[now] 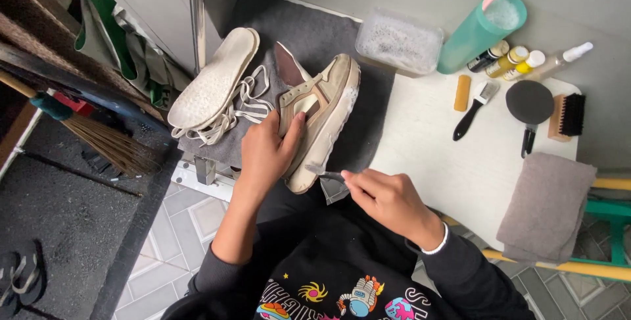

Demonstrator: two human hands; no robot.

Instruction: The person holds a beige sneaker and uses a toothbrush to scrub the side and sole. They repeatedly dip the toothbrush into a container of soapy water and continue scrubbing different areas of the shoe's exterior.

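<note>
Fingers of the left hand (266, 152) are wrapped around the side of a worn beige sneaker (322, 113), thumb pressed to its upper, holding it tilted on its side over a dark grey mat (368, 106) at the near edge of the white worktop (427, 155). Fingers of the right hand (388, 198) are pinched shut on a small brush (327, 174), whose tip touches the sneaker's foamy white sole edge. Just left of the sneaker lie a pale insole (213, 80) and a tangle of white laces (243, 106). Behind it stands a clear plastic tub of suds (399, 42), beside a teal cup (480, 30) with a pink handle sticking out. Farther right on the worktop are small yellow and white bottles (509, 60), a black-handled brush (474, 108), a round dark brush (530, 106), a wooden bristle brush (568, 116) and a folded grey towel (547, 205). A straw broom (98, 139) rests at the left, over the floor.
</note>
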